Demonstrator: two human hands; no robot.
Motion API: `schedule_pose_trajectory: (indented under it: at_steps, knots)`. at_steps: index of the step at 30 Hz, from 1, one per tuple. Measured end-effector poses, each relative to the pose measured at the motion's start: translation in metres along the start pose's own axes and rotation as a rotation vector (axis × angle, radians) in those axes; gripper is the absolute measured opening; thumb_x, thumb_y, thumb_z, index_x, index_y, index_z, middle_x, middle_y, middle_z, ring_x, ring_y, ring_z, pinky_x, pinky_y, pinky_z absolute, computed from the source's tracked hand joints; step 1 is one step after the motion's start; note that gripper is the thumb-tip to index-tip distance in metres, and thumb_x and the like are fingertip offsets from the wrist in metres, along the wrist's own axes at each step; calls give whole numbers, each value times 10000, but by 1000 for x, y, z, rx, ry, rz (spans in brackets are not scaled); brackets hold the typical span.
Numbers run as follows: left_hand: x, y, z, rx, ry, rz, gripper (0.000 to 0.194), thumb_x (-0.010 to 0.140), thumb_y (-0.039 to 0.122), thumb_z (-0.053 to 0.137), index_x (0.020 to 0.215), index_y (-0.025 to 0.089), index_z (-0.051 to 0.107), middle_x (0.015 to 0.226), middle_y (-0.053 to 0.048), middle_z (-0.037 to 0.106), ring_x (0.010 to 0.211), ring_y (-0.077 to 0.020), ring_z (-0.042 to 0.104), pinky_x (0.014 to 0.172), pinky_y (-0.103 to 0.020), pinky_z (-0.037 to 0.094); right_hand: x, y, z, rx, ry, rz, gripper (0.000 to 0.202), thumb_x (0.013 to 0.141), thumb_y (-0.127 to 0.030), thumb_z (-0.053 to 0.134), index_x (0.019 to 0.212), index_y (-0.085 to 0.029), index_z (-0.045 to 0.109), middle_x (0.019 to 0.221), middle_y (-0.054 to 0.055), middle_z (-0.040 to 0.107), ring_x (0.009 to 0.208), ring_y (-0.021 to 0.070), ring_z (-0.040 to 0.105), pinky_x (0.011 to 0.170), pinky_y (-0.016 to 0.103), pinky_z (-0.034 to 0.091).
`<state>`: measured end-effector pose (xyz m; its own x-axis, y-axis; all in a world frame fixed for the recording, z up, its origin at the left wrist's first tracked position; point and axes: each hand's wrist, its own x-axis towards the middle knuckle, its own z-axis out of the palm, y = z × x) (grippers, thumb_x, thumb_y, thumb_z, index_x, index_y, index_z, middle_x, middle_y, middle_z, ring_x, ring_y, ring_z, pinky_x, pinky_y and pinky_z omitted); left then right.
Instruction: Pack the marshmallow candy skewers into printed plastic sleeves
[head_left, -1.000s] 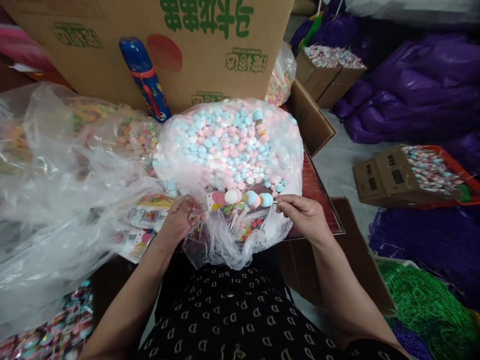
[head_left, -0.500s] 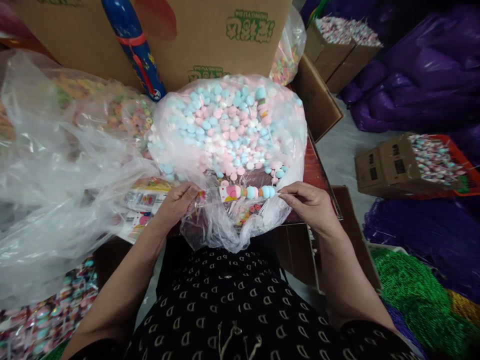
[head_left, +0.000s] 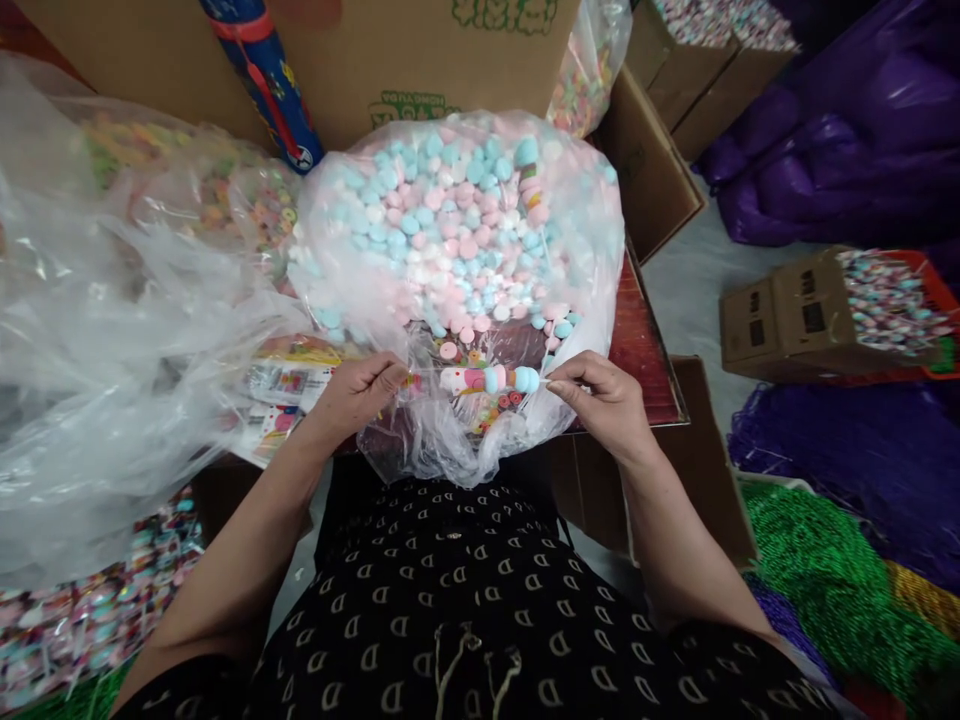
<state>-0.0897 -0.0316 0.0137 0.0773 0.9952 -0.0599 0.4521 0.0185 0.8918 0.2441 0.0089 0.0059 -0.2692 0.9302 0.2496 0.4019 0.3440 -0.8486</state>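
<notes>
In the head view my left hand (head_left: 361,396) pinches the left end of a small clear printed wrapper (head_left: 460,380), stretched level in front of me. My right hand (head_left: 604,396) grips the thin white stick of a candy skewer (head_left: 527,380) between thumb and fingers. Blue, pink and orange candies are threaded on that stick, and its left part lies inside the wrapper. Beneath both hands spreads a large clear bag (head_left: 480,455) full of pink, blue and white candies (head_left: 450,220). Another candy skewer (head_left: 531,190) rests on top of those candies.
Bags of ring candies (head_left: 217,190) lie to the left, beside flat printed wrappers (head_left: 281,390). A blue bottle (head_left: 262,85) stands before a cardboard box (head_left: 420,60). Rightward are a filled carton (head_left: 787,310), purple bags (head_left: 817,140) and green strands (head_left: 832,580).
The candy skewer has slid further left into the wrapper, my right hand moving slightly left with it. My left hand has shifted a little right. The whole view has tilted downward.
</notes>
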Motion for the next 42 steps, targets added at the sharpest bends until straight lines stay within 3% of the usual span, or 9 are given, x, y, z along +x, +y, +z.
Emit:
schedule_pose_trajectory:
  at_steps: [8,15,19,26,36,42]
  knots:
    - [3,6,2,91,13,52,331,896,452,539,680,205,588,561,33,467,544,-127,409,560,-248,329,-6,4,1,-50,-42,46,334,943,-541,673,824,-252,789,791,39,784,733,203,720,711,332,569]
    - [5,0,4,121,86,63,303,877,448,567,708,205,637,577,6,547,569,-150,476,581,-258,372,-8,8,-2,-74,-111,34,433,962,-605,620,789,-240,776,675,19,745,596,163,670,570,269,487]
    - [7,1,4,170,64,89,324,895,460,548,717,203,636,574,11,531,573,-145,471,574,-248,377,-7,5,-2,-34,-151,56,376,945,-576,663,812,-244,781,804,34,799,717,190,724,685,298,553]
    - [7,7,4,195,-12,101,297,915,423,529,771,193,650,609,21,561,579,-129,487,570,-239,386,-8,14,3,-7,-56,79,330,932,-519,702,848,-204,752,837,47,793,774,194,730,720,293,557]
    - [6,2,2,139,97,110,307,910,428,577,719,200,652,600,11,559,599,-144,516,580,-244,419,-6,15,8,-94,-100,-42,449,1000,-592,582,837,-219,773,781,46,789,707,181,731,660,273,539]
    - [1,1,7,136,166,154,282,901,415,595,737,204,684,563,15,571,540,-139,505,533,-245,408,-9,13,11,37,-152,-4,304,958,-500,689,908,-214,780,862,43,802,765,180,741,713,284,578]
